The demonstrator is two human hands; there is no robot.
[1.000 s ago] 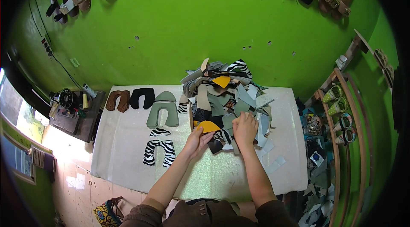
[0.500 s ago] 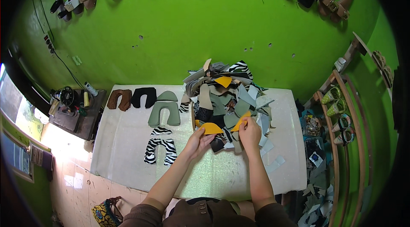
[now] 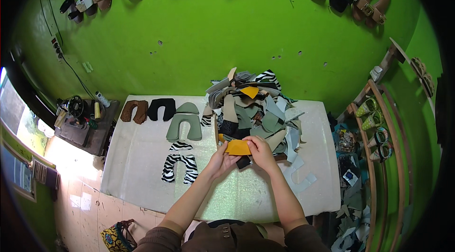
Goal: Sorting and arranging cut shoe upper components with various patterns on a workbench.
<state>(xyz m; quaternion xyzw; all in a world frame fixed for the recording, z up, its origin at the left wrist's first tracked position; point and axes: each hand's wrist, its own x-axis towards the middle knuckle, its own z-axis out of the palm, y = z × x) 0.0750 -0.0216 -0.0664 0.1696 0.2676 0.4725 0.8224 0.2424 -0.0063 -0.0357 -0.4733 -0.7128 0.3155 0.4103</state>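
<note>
In front of the scrap pile, my left hand [image 3: 219, 162] and my right hand [image 3: 261, 153] hold yellow leather pieces [image 3: 238, 147] together, one from each side. The pieces seem to lie one on the other, and their lower edges are partly covered by fingers. Just beyond my hands rises the heap of leather scraps [image 3: 271, 122], mixed grey, green, beige, black and zebra-striped. Another yellow scrap [image 3: 250, 91] rests on its upper part. Left of my hands, zebra-striped U-shaped pieces [image 3: 168, 169] lie flat, with a zebra curved piece [image 3: 180, 146] above them.
Grey-green U-shaped pieces [image 3: 175, 128], a black U-shaped piece [image 3: 154, 109] and a brown one [image 3: 128, 111] line the white table's [image 3: 137, 176] left side. A sewing machine [image 3: 76, 109] stands farther left. At right is a wooden rack [image 3: 372, 166] with sandals.
My right hand has brought its yellow piece left to the one in my left hand, and the two now overlap. The view has shifted slightly.
</note>
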